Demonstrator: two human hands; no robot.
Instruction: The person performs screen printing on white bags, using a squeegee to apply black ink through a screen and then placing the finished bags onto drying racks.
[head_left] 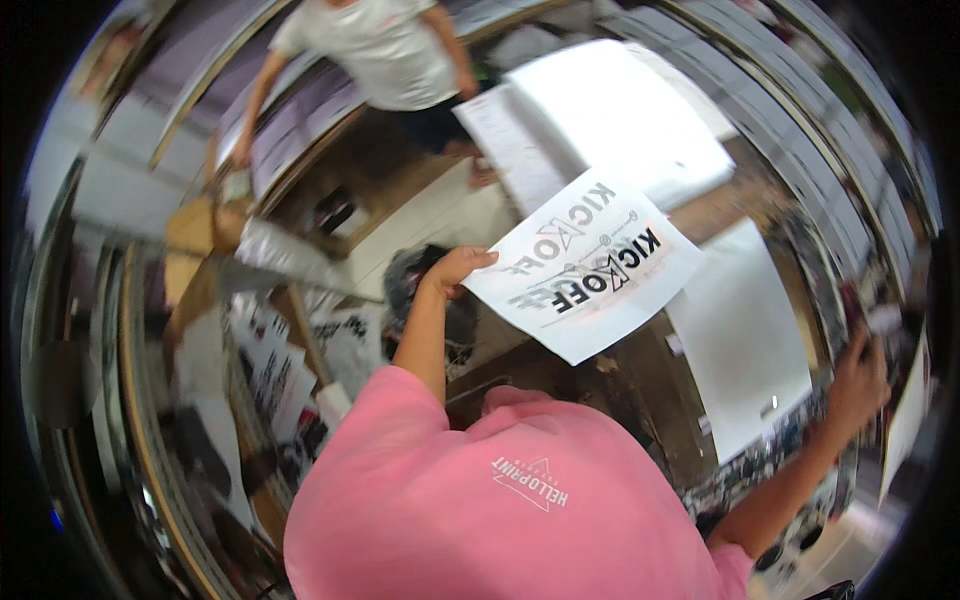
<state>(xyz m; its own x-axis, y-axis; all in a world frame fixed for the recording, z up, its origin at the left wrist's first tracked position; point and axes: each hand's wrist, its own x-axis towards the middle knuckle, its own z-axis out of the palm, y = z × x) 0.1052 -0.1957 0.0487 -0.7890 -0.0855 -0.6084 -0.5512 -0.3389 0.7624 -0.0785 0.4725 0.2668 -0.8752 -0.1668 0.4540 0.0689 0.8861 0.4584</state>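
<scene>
Brown bench [742, 196] bears white stack [620, 115], part-hidden by printed sheet [590, 275].

Right hand [860, 386] — blurred; co-worker [372, 52] (head) — cut off

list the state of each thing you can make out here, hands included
printed white sheet, held up by its left corner
left grip, closed on that corner
right grip, stretched far right; contents unclear
white sheet stack, piled up
pale rectangular panel, lying flat, partly behind the printed white sheet
co-worker, standing
pink t-shirt, worn
</scene>
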